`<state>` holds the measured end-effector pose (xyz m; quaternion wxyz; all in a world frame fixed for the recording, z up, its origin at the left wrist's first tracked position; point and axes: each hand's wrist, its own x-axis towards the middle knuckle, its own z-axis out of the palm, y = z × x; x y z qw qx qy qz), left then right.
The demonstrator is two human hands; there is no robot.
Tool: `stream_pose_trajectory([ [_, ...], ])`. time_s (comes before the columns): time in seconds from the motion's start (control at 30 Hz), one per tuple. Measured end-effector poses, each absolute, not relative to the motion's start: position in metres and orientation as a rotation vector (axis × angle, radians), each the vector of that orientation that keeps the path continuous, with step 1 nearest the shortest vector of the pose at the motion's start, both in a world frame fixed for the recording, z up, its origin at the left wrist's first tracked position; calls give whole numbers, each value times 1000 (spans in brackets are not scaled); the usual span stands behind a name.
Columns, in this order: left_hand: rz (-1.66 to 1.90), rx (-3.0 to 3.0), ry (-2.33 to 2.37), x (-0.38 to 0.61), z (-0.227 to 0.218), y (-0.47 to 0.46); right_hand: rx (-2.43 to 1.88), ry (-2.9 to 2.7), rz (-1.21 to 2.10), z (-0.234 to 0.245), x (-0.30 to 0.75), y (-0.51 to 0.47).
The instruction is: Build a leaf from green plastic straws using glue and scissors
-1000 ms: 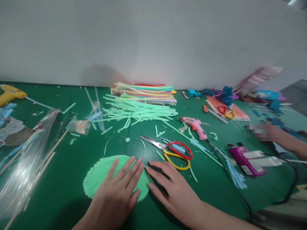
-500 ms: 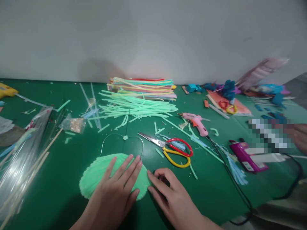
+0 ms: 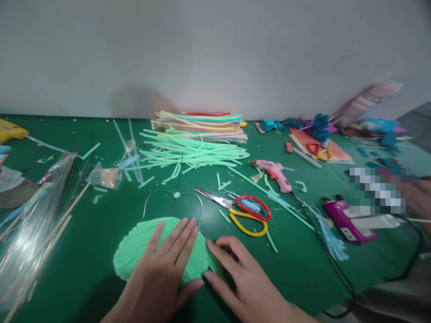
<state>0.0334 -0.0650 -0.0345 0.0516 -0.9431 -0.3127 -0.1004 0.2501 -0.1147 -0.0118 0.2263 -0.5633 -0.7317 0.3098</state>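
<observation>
A pale green, fan-like pad of fuzzy pipe cleaners with a scalloped edge lies on the table in front of me. My left hand presses flat on top of it, fingers stretched out and covering its middle. At the pad's right edge, my right hand is curled, with the index finger and thumb around the rim. A thin wire loop rises from the pad's far side, with a small green knot at its top. Scissors with one red and one yellow handle lie beyond my right hand.
Green pipe cleaners lie in a heap, with a multicoloured bundle behind. A pink glue gun and a purple one are at right, near a co-worker's blurred hand. Clear plastic sleeves and wooden sticks occupy the left.
The right part of the green pad now reaches in between my right index finger and thumb. My left thumb has shifted slightly right and down. The other person's hand has moved a little.
</observation>
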Motion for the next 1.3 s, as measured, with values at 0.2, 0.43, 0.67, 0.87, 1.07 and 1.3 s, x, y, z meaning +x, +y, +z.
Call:
stream_pose_trajectory([
  [0.2,-354,-2845,-959,32,-37,-67,-1449,-1048,1652,15,259,-64],
  [0.43,-353,-2802,-938,33,-38,-67,-1199,-664,1982,27,264,-33],
  [0.67,-367,-2784,-916,32,-37,-67,-1164,-516,2088,19,266,-23],
  [0.87,-476,-2838,-1000,32,-34,-70,-1114,-584,2126,20,263,-16],
  [1.07,-741,-2798,-1156,19,-38,-65,-977,-777,2051,44,263,-12],
  [1.3,-1923,-2039,-2495,10,11,-58,-924,-1025,1737,59,271,-6],
])
